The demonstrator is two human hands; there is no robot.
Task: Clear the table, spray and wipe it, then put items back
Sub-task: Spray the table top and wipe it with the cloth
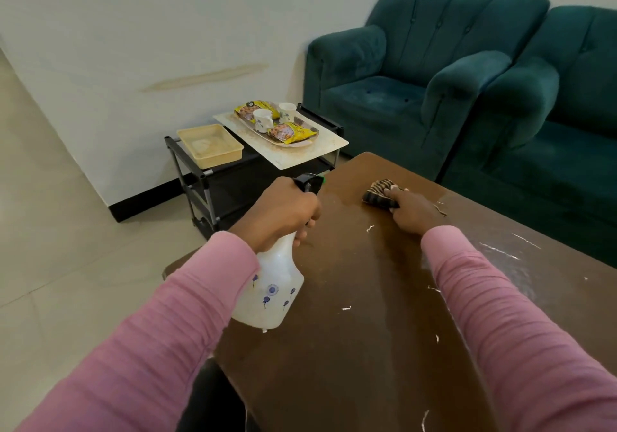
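The brown table (384, 298) lay bare and wet-streaked under me, so I pressed the striped cloth (380, 193) flat near its far end with my right hand (412, 211), fingers bunched over it to drag the spray across. My left hand (283, 213) was closed round the neck of the white spray bottle (272, 294), held clear above the near left edge, nozzle aimed forward for another burst. The tray (309, 138) of cups (263, 119) and snack packets (290, 131) waited well apart on the black rack (213, 174), beside the tan basket (210, 146), out of the wet.

Both hands (283, 211) (412, 209) clenched, arms extended forward.
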